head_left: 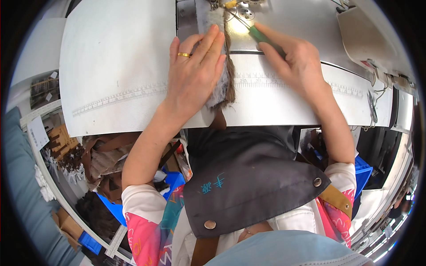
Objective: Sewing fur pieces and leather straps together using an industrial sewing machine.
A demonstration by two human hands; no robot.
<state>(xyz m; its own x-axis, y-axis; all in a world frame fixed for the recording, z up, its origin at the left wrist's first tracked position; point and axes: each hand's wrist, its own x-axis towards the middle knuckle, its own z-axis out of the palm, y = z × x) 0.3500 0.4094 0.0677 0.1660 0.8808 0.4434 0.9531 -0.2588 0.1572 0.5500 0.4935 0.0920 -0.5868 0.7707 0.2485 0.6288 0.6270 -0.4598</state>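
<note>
A strip of fur (218, 91), pale grey on one side with a brown edge, runs lengthwise over the white work surface up to the sewing machine's metal parts (228, 5). My left hand (194, 66) lies on it with fingers stretched out, a gold ring on one. My right hand (295, 57) is closed around a green-handled tool (266, 37) with a thin metal shaft. Its tip points to the upper left, close to the far end of the fur. Whether the tip touches the fur I cannot tell.
The white table (115, 66) carries a printed ruler (128, 98). A steel plate (288, 22) lies at the back, beside the machine's beige housing (366, 35). Small metal snips (372, 106) rest at the right edge. Blue bins (174, 182) and brown fur pieces (108, 157) sit below.
</note>
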